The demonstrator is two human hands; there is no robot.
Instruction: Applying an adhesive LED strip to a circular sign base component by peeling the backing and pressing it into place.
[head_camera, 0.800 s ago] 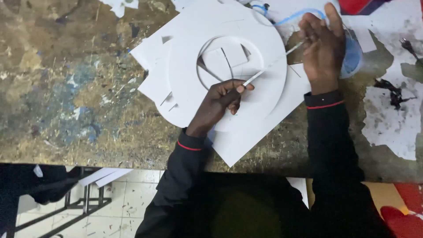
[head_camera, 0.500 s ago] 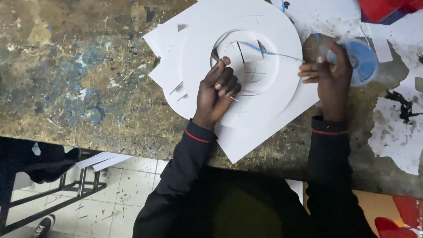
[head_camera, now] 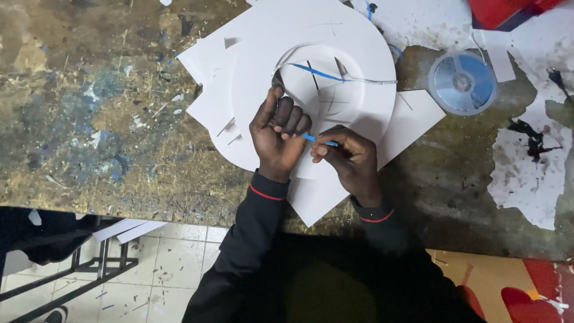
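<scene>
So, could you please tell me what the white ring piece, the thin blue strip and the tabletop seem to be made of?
White ring piece: probably foam board or thick card, matte, with clean cut edges and slits. Thin blue strip: seemingly flexible plastic or tape, since it curves across the opening and runs between both hands. Tabletop: hard to tell, possibly wood or metal, with a worn, scratched, paint-stained surface.

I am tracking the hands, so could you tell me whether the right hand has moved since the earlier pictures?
Yes. The right hand has left the blue reel and come in beside the left hand over the white disc.
</scene>
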